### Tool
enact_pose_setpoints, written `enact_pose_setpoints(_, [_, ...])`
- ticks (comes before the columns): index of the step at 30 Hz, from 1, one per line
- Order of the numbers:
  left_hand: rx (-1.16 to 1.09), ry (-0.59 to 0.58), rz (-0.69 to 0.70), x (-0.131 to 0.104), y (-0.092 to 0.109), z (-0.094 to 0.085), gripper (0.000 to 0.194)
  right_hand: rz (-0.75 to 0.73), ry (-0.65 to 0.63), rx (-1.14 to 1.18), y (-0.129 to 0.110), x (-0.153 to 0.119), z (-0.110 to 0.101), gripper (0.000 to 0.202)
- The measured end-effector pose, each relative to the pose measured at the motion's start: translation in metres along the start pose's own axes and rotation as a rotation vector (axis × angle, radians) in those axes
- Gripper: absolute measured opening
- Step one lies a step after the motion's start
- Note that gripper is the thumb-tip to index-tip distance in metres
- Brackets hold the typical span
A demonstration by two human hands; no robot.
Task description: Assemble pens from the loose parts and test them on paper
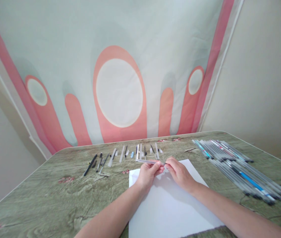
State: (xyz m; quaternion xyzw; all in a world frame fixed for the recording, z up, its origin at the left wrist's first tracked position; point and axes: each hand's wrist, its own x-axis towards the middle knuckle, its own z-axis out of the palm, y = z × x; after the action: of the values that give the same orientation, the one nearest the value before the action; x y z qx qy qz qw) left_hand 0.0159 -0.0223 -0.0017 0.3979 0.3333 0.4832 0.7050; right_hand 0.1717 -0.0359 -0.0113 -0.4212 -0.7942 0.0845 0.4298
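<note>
My left hand (150, 172) is closed around the barrel of a slim, clear grey pen (145, 161), which points out to the left. The fingers of my right hand (177, 172) pinch the dark right end of the same pen. Both hands are just above the far part of a white sheet of paper (165, 208). Beyond them, pen parts (122, 153) lie in a loose row: clear barrels, dark refills and small caps. What the fingertips cover at the pen's end is hidden.
To the right, two overlapping groups of clear pens (244, 175) lie side by side, with a few blue ones among them. A black pen (90, 165) lies at the row's left end. The wood-patterned table (56, 201) ends at a patterned cloth (120, 132).
</note>
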Motion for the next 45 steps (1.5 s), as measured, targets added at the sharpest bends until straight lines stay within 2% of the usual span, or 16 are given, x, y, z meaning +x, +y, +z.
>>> enact_pose_setpoints(7, [0.017,0.010,0.019,-0.001,0.001,0.001,0.029,0.056,-0.014,0.064,-0.005,0.001,-0.001,0.018])
enact_pose_setpoints(13, [0.054,-0.005,0.036,0.000,-0.002,0.000,0.028,0.299,-0.082,0.274,-0.011,-0.002,0.002,0.034])
enact_pose_setpoints(16, [0.062,-0.014,0.055,0.000,-0.002,0.000,0.029,0.340,-0.096,0.317,-0.010,-0.002,0.004,0.036])
enact_pose_setpoints(30, [0.108,0.016,0.089,0.000,0.001,0.002,0.033,0.173,-0.087,0.202,-0.008,0.000,-0.001,0.027])
enact_pose_setpoints(45, [0.089,0.031,0.075,-0.001,0.000,0.001,0.033,-0.027,0.039,-0.066,-0.005,0.001,-0.001,0.015])
